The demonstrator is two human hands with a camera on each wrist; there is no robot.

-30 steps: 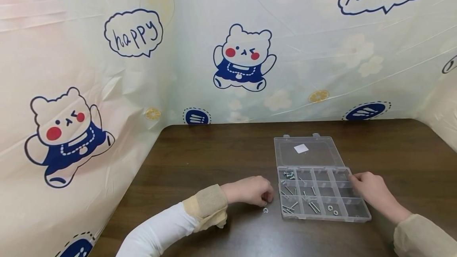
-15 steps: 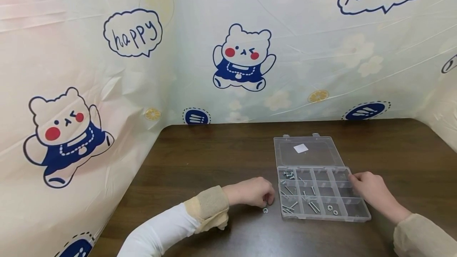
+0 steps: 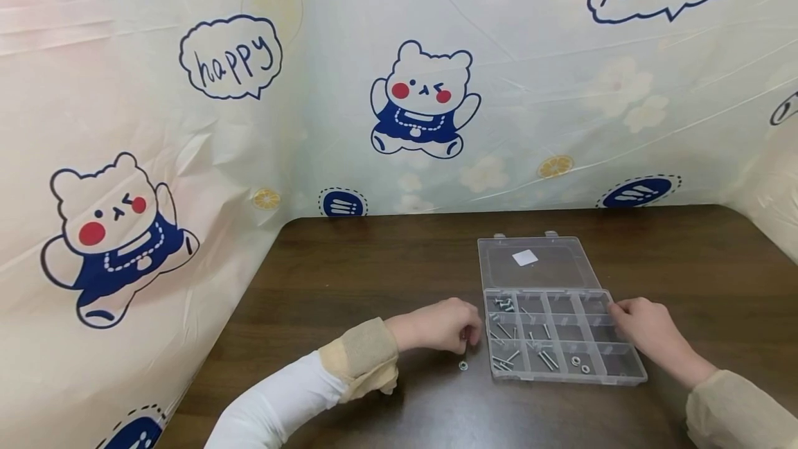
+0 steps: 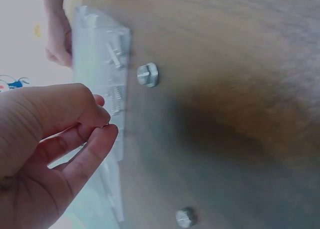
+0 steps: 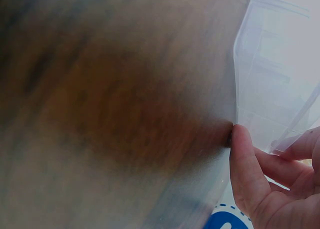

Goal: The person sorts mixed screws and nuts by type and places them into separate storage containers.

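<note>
A clear plastic compartment box lies with its lid raised on the brown table. My left hand is just left of it, thumb and forefinger pinched together. What they hold is mostly hidden by the fingertips; I cannot tell its kind. A metal nut lies on the table below that hand; the left wrist view shows a hex nut and another nut nearer its bottom edge. My right hand grips the box's right side, also seen as a clear wall in the right wrist view.
Screws and bolts fill several left compartments, and two nuts sit in a front one. The open lid lies back behind the box, with a white paper square on it. A printed curtain stands behind the table.
My left hand has risen slightly away from the nut on the table, its fingertips now higher. The right hand stays at the box's side, and the box contents look the same.
</note>
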